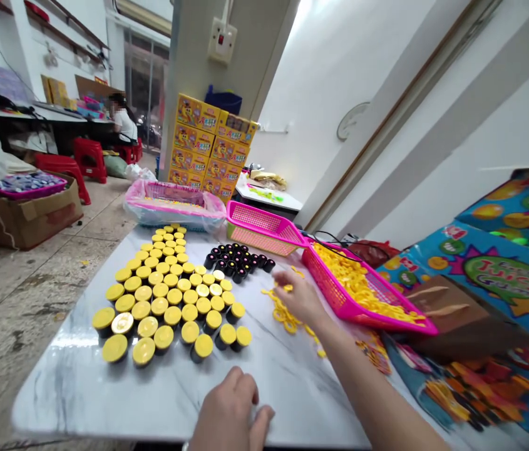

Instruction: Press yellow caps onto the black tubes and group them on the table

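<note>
Stretching out over the table (81,401), the right arm leads to a bent right hand (298,297), its fingers dipping at the loose yellow rings (284,318) beside the pink basket (327,289) — whether they have hold of one cannot be told. The left hand (229,410) lies near the front edge, loosely half open, thumb apart, nothing visible in it. "Juicy Gum" reads on the blue carton (511,275) at right; characters on the stacked yellow boxes (210,147) are too blurred to read. The rings look thin, glossy and scattered — more fill the basket.
</note>
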### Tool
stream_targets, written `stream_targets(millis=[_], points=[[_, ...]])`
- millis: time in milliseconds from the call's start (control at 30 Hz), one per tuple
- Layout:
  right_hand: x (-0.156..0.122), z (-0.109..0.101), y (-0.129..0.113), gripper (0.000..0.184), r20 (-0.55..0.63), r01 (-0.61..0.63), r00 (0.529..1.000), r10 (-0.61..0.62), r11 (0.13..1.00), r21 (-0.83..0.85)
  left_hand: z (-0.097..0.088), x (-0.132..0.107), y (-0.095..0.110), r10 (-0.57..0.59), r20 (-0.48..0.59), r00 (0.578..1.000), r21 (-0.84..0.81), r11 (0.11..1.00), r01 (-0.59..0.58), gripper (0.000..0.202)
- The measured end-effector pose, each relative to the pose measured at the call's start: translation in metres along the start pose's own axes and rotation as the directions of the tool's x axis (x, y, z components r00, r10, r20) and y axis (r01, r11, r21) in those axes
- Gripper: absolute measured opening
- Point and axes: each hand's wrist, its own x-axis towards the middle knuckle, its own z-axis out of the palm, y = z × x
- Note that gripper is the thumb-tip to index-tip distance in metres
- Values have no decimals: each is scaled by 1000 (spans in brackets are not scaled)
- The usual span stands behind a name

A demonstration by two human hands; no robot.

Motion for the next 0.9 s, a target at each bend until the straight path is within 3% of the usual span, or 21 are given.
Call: stream_targets(millis=[133, 200, 267, 367, 433, 467, 533, 600, 667, 800, 833, 900], points=[[72, 1, 18, 36, -65, -67, 996, 61, 993, -97, -6, 1, 3, 12, -24, 1000, 8, 1000, -12, 5], [88, 5, 21, 30, -27, -73, 997, 71, 992, -106, -13, 2, 7, 4, 6, 1000, 12, 1000, -4, 5], [87, 7, 23, 24, 7, -65, 998, 66, 993, -99, -21, 3, 12, -36, 48, 998, 10, 999, 35, 6], [53, 2, 23, 25, 23, -19, 1000, 20, 997, -70, -27, 3, 19, -85, 69, 994, -20, 996, 87, 2], [12, -5, 19, 30, 61, 60, 996, -58, 998, -26, -28, 2, 21, -91, 50, 995, -52, 994, 93, 15], [-12, -9, 15, 31, 96, 120, 988, -121, 993, 10, -27, 2, 21, -93, 35, 995, -60, 994, 95, 25], [-62, -14, 3, 29, 181, 314, 921, -346, 932, 183, -25, 2, 21, -98, 11, 995, -51, 994, 98, 44], [-105, -15, -9, 30, 242, 329, 882, -404, 896, 298, -23, 4, 23, -93, 9, 996, -26, 995, 94, 55], [-132, -15, -17, 37, 293, 270, 874, -387, 889, 370, -23, 8, 25, -84, 36, 996, -12, 996, 84, 55], [-136, -17, -6, 46, 405, 217, 833, -378, 895, 390, -26, 15, 30, -79, 101, 992, 5, 997, 78, 34], [-129, -17, 2, 42, 375, 225, 855, -359, 908, 354, -26, 16, 31, -84, 99, 992, 12, 996, 83, 30], [-109, -16, 18, 31, 208, 233, 937, -282, 945, 230, -26, 15, 30, -88, 73, 993, 15, 996, 87, 27]])
